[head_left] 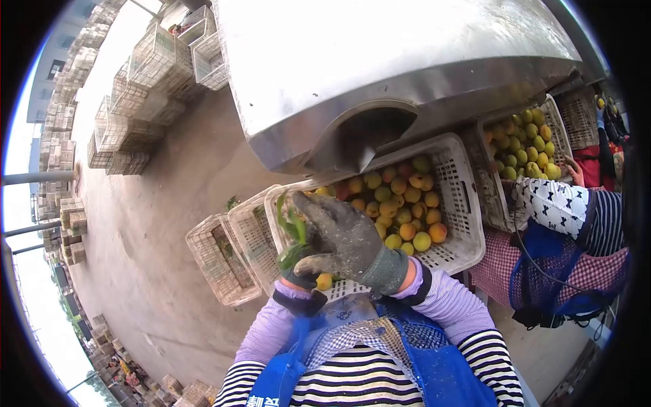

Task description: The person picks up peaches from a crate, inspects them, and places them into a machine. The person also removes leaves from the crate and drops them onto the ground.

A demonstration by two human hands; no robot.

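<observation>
- Your gloved right hand (342, 239) lies over your left hand (298, 275), fingers together and bent, touching the green leaves (290, 227). You cannot tell whether it grips them.
- Your left hand is closed on the leaves' lower end.
- The white crate (466, 203) of yellow-orange fruit (407, 203) sits at 2 o'clock from your hands, just beside them.
</observation>
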